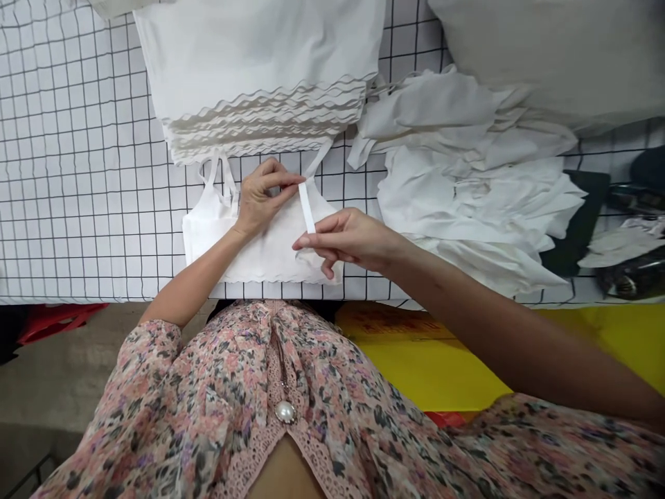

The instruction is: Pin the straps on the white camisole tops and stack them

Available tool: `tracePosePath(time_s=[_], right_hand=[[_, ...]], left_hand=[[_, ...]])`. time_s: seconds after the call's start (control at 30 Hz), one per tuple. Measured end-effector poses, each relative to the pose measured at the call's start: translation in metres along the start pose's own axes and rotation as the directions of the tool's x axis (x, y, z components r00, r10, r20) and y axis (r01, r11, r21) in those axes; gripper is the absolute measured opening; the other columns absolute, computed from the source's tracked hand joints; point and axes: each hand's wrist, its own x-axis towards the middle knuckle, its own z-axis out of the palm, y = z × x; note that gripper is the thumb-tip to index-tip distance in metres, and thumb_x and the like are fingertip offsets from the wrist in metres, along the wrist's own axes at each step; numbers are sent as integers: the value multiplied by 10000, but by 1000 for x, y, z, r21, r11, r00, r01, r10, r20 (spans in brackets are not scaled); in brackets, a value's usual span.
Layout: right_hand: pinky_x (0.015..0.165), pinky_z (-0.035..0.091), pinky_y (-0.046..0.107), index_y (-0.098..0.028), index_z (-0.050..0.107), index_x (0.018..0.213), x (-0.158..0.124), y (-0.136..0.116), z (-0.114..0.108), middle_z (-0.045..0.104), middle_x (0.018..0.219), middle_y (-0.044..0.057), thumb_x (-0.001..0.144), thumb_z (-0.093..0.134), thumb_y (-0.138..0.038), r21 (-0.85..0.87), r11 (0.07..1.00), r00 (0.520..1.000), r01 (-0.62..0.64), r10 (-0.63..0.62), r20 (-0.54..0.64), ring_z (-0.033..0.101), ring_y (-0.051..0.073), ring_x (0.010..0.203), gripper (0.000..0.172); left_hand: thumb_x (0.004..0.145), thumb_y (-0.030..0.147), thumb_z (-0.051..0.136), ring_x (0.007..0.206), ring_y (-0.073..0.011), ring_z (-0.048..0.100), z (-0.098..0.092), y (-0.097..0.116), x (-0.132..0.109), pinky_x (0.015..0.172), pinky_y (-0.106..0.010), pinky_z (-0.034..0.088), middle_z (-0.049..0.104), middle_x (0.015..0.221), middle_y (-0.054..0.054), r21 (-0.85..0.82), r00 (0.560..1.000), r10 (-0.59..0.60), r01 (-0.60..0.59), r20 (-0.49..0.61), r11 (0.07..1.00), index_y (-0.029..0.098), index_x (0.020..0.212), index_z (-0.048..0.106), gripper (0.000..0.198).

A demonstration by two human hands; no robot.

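A white strappy top, like a camisole or bralette [249, 253], lies flat near the table's front edge. My left hand [266, 195] rests over its upper part and pinches the right-side shoulder strap [307, 206] at its upper end. Lower on that strap, my right hand [353, 239] pinches it between thumb and fingers, so a short length is stretched between both hands. The other shoulder strap [212, 173] lies loose in loops at the garment's upper left.
Behind the garment is a neat stack of white pieces with wavy edges [270, 114]. A loose heap of white garments [472, 194] lies to the right, with a dark flat object [582, 222] partly under it. The checked tablecloth [77, 180] spreads left; something yellow [441, 367] is below the edge.
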Motion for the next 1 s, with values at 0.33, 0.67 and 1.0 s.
tracePosePath(time_s=[0.33, 0.67, 1.0], right_hand=[[491, 542, 216, -166, 842, 791, -42, 4, -9, 714, 727, 38, 792, 929, -514, -182, 977, 994, 108, -107, 13, 595, 76, 539, 358], [512, 608, 275, -153, 817, 909, -23, -12, -10, 616, 684, -10, 753, 981, -424, 71, 970, 959, 232, -216, -184, 504, 61, 540, 353], [656, 641, 391, -217, 805, 1010, -12, 7, -25, 740, 925, 65, 817, 907, -518, -492, 786, 672, 375, -596, -440, 644, 169, 718, 373]], left_hand=[[1034, 349, 714, 907, -169, 695, -8, -2, 11, 816, -364, 599, 728, 998, -35, -109, 1000, 15, -14, 15, 994, 256, 1090, 789, 132], [1044, 536, 673, 942, -170, 807, -57, 75, -35, 831, -330, 685, 834, 1094, -100, -494, 831, -150, 452, 536, 743, 176, 1154, 802, 398], [795, 532, 929, 699, -79, 669, -35, 86, -57, 693, -241, 603, 792, 932, -44, -671, 791, -387, 609, 474, 422, 209, 911, 875, 347]])
